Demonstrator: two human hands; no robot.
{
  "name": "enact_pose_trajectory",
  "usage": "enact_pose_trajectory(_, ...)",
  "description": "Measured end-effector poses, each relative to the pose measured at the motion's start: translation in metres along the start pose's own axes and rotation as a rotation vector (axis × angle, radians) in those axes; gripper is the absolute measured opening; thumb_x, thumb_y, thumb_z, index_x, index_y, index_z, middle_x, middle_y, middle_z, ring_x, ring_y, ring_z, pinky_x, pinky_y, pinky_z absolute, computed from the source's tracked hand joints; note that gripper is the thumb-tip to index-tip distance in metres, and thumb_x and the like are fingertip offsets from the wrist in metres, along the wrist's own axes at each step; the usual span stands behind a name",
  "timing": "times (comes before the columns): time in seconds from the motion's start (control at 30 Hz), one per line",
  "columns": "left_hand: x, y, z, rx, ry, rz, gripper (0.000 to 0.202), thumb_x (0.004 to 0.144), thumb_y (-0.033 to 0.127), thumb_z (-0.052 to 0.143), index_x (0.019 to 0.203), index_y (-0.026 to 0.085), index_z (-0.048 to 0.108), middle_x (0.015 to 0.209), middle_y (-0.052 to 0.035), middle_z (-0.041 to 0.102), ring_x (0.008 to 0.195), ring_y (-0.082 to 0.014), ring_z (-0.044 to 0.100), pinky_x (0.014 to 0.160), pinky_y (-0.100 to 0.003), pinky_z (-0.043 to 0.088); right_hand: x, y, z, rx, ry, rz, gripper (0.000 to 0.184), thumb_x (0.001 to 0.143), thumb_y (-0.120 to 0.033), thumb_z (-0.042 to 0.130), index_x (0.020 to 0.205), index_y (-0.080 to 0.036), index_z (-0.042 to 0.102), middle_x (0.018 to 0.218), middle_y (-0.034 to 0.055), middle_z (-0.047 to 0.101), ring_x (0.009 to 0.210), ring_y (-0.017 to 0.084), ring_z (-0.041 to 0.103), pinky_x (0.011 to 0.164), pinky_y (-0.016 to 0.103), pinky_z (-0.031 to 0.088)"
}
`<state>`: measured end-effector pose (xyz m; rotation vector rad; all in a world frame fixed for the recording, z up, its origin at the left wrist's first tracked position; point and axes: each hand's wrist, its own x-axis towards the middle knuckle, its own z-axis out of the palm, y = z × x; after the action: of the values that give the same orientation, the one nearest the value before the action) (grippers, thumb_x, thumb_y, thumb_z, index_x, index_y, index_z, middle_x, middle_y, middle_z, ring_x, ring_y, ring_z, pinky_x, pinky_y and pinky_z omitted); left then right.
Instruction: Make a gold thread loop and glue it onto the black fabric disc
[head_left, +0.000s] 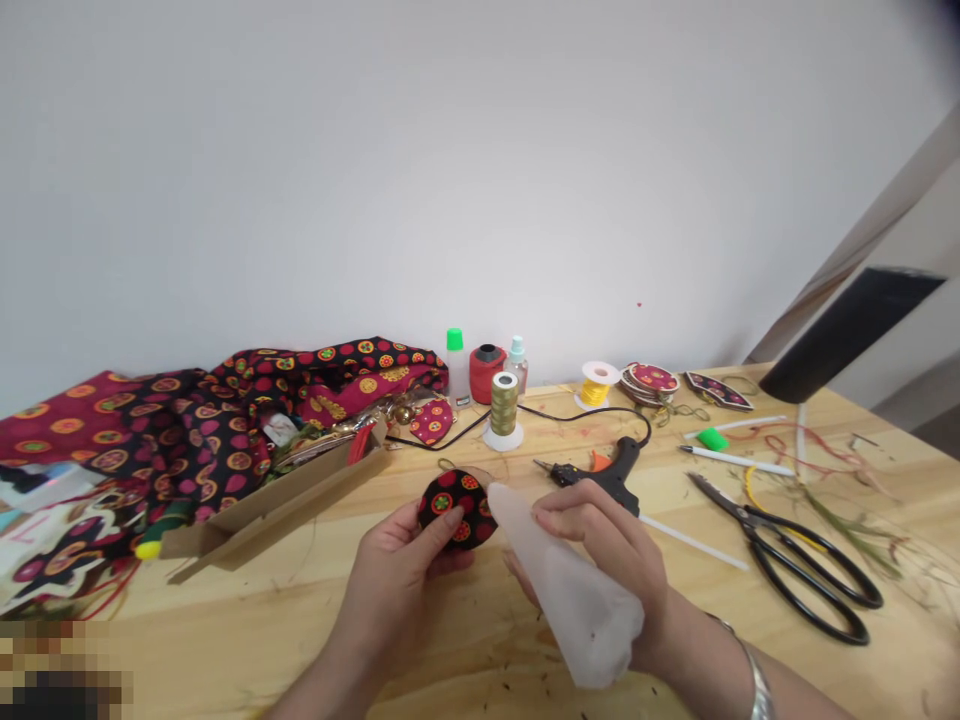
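My left hand (401, 570) grips a small round piece covered in black fabric with red and orange dots (459, 506), held just above the wooden table (262, 640). My right hand (611, 550) is wrapped round a translucent white cone-shaped bottle (570, 590), whose tip touches the right edge of the round piece. A black glue gun (604, 470) lies on the table just behind my right hand, its cord running back toward the wall.
Black scissors (806, 560) and white glue sticks (739, 460) lie to the right. Thread spools (504, 405), small bottles (456, 368) and finished fabric discs (652, 380) stand at the back. Patterned fabric (187, 420) and a cardboard box (277, 505) fill the left.
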<state>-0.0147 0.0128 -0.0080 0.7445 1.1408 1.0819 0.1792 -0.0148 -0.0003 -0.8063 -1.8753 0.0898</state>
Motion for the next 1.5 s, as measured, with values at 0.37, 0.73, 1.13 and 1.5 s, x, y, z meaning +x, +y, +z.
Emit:
enact_pose_trajectory(0.37, -0.001, 0.0, 0.001, 0.111, -0.042, 0.044, 0.025, 0.064, 0.029, 0.075, 0.086, 0.017, 0.073, 0.08, -0.0037, 0.076, 0.072, -0.0175, 0.068, 0.058, -0.021, 0.053, 0.0, 0.001, 0.001, 0.015, 0.022, 0.02, 0.049, 0.068, -0.012, 0.071, 0.111, -0.018, 0.049, 0.091, 0.0083, 0.06, 0.077, 0.018, 0.059, 0.06, 0.029, 0.054)
enact_pose_trajectory(0.73, 0.001, 0.0, 0.001, 0.154, -0.061, 0.071, 0.023, 0.066, 0.029, 0.073, 0.087, 0.019, 0.073, 0.083, -0.0033, 0.076, 0.073, -0.0183, 0.068, 0.061, -0.022, 0.052, 0.013, -0.007, -0.001, 0.083, 0.06, 0.071, 0.041, 0.068, -0.017, 0.072, 0.102, -0.022, 0.049, 0.086, 0.0047, 0.06, 0.071, 0.015, 0.06, 0.058, 0.027, 0.053)
enact_pose_trajectory(1.13, -0.004, -0.002, 0.002, 0.269, -0.073, 0.161, 0.014, 0.065, 0.027, 0.071, 0.075, 0.018, 0.074, 0.07, -0.0007, 0.072, 0.065, -0.0154, 0.061, 0.061, -0.022, 0.049, 0.013, -0.007, -0.002, 0.221, -0.083, 0.047, 0.043, 0.067, -0.019, 0.074, 0.103, -0.022, 0.051, 0.09, 0.0046, 0.061, 0.076, 0.014, 0.062, 0.064, 0.025, 0.053)
enact_pose_trajectory(1.5, -0.002, -0.001, 0.0, 0.219, -0.08, 0.122, 0.021, 0.067, 0.032, 0.071, 0.083, 0.019, 0.074, 0.083, -0.0042, 0.074, 0.075, -0.0188, 0.064, 0.067, -0.025, 0.052, 0.014, -0.006, -0.001, 0.291, 0.006, 0.218, 0.036, 0.062, -0.02, 0.075, 0.091, -0.022, 0.055, 0.086, 0.0038, 0.061, 0.079, 0.017, 0.06, 0.067, 0.029, 0.052)
